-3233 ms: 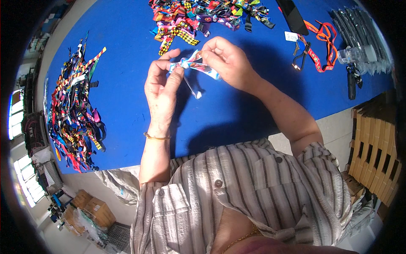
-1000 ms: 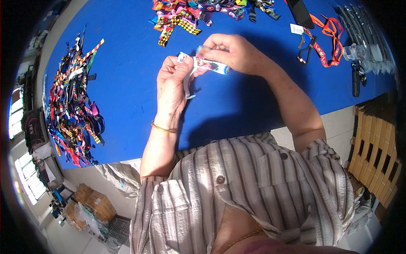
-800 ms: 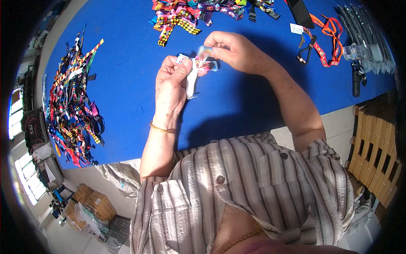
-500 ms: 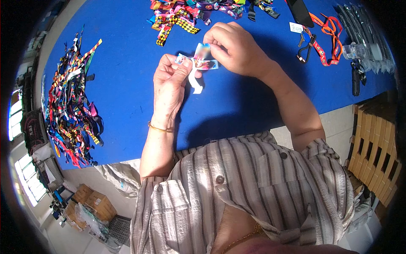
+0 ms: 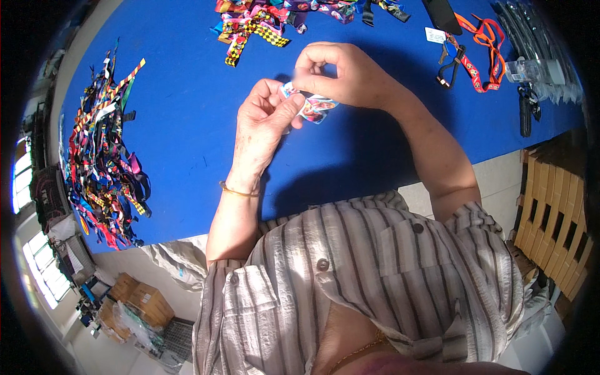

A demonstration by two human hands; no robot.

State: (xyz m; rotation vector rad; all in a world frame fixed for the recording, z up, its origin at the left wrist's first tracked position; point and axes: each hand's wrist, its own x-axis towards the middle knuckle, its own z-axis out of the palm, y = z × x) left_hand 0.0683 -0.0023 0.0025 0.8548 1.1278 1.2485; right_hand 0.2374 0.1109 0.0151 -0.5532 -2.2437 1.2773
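Over the blue tabletop, my left hand [image 5: 265, 115] pinches a short printed ribbon strap [image 5: 319, 110] between thumb and fingers. The strap is folded, with colourful pictures on a light blue and white ground. My right hand [image 5: 350, 78] is bent over the strap's upper part, its thumb and forefinger closed together at the fold. Those fingertips are partly blurred, and the end in them is hidden. Beyond my hands lies a heap of colourful printed straps [image 5: 250, 28], some in yellow-and-black check.
A long pile of mixed straps [image 5: 106, 156] covers the left of the blue table [image 5: 181, 125]. At the far right lie a red-orange lanyard [image 5: 478, 75] with a black clip, a dark phone-like slab [image 5: 440, 15], a clear plastic cup [image 5: 531, 71] and black bundled strips [image 5: 540, 47].
The strap has been folded over, and its white tail no longer hangs down. Both hands have shifted slightly, the left one to the right, the right one a little nearer.
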